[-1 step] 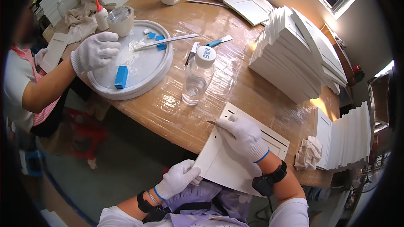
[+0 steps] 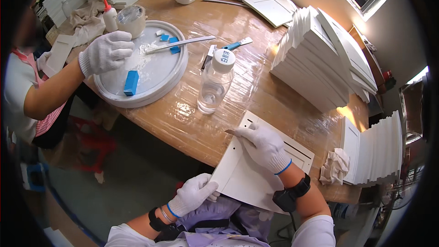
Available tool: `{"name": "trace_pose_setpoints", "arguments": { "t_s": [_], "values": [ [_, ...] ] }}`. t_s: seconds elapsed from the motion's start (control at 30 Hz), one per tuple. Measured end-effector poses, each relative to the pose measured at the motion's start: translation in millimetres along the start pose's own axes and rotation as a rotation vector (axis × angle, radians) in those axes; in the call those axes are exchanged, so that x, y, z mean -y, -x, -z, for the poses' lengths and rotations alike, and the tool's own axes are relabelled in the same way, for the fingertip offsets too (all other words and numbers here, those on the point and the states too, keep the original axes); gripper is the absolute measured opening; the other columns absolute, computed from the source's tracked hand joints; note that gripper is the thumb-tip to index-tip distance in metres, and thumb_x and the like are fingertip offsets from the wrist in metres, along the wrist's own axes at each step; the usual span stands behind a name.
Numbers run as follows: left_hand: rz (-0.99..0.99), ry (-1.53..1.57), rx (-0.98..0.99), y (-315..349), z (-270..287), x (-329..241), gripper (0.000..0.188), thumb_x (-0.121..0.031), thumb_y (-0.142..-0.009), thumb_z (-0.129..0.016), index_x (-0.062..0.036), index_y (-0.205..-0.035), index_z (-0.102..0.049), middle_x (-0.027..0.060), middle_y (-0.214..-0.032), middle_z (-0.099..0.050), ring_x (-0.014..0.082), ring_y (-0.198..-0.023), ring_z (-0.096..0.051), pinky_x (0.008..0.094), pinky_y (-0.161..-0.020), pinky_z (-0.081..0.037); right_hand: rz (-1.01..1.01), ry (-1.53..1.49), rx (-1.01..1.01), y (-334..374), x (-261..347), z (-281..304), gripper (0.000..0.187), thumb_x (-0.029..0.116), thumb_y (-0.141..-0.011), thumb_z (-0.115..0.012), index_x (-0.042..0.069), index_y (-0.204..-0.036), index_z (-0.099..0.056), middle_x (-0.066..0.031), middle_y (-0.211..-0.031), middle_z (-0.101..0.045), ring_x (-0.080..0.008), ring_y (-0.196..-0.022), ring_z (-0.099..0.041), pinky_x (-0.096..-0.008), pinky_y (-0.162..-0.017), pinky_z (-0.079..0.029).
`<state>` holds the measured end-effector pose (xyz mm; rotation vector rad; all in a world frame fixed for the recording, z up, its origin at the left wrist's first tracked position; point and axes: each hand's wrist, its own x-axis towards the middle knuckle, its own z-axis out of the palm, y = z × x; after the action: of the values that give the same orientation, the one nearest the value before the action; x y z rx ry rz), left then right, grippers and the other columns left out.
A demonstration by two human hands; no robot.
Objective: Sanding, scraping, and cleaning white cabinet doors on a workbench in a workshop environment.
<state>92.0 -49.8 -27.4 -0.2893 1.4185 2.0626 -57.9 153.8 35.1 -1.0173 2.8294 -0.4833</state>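
Observation:
A white panel [image 2: 233, 174] with a recessed middle, slots and small holes lies tilted between my lap and the table edge. My left hand [image 2: 194, 195], in a white knit glove, grips its near left edge, thumb on top. Over the panel's far part, my gloved right hand [image 2: 263, 146] pinches a thin, flat brownish piece [image 2: 230, 131]. The piece pokes out past the fingertips near the panel's far left edge; its kind is too small to tell. The fingers under the panel are hidden.
Beyond the panel stands a clear bottle [image 2: 214, 87]. A round grey turntable [image 2: 107, 98] holds blue blocks, white paste and a spatula [image 2: 192, 40]. A co-worker's gloved hand [image 2: 106, 54] hovers over it. Stacked white panels [image 2: 311, 59] and a crumpled cloth [image 2: 335, 166] are at right.
The co-worker's hand has shifted slightly to the right over the turntable. My own hands and the panel stay almost in place.

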Motion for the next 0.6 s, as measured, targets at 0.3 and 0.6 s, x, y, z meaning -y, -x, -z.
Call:
{"name": "trace_pose_setpoints", "arguments": {
  "t_s": [0.3, 0.6],
  "values": [
    [-0.066, 0.234, 0.164, 4, 11, 19, 0.059, -0.047, -0.103, -0.036, 0.0056, -0.127, -0.050, 0.0141, -0.102, -0.063, 0.0208, -0.090, -0.065, 0.0329, -0.085, -0.054, -0.262, 0.031, -0.191, 2, 7, -8, 0.016, 0.017, -0.092, -0.053, 0.009, -0.102, -0.063, -0.0127, -0.084, -0.059, -0.0338, -0.076, -0.062, -0.0448, -0.065, -0.049],
    [-0.016, 0.342, 0.224, 15, 7, 12, 0.111, -0.083, -0.084, -0.007, 0.0082, -0.141, -0.034, 0.0247, -0.125, -0.055, 0.0337, -0.118, -0.055, 0.0448, -0.104, -0.041, 0.041, -0.039, 0.132, 72, 66, -8, 0.043, 0.013, -0.085, -0.054, 0.009, -0.127, -0.050, -0.0122, -0.085, -0.059, -0.0300, -0.069, -0.063, -0.0398, -0.057, -0.051]
  ]
}}
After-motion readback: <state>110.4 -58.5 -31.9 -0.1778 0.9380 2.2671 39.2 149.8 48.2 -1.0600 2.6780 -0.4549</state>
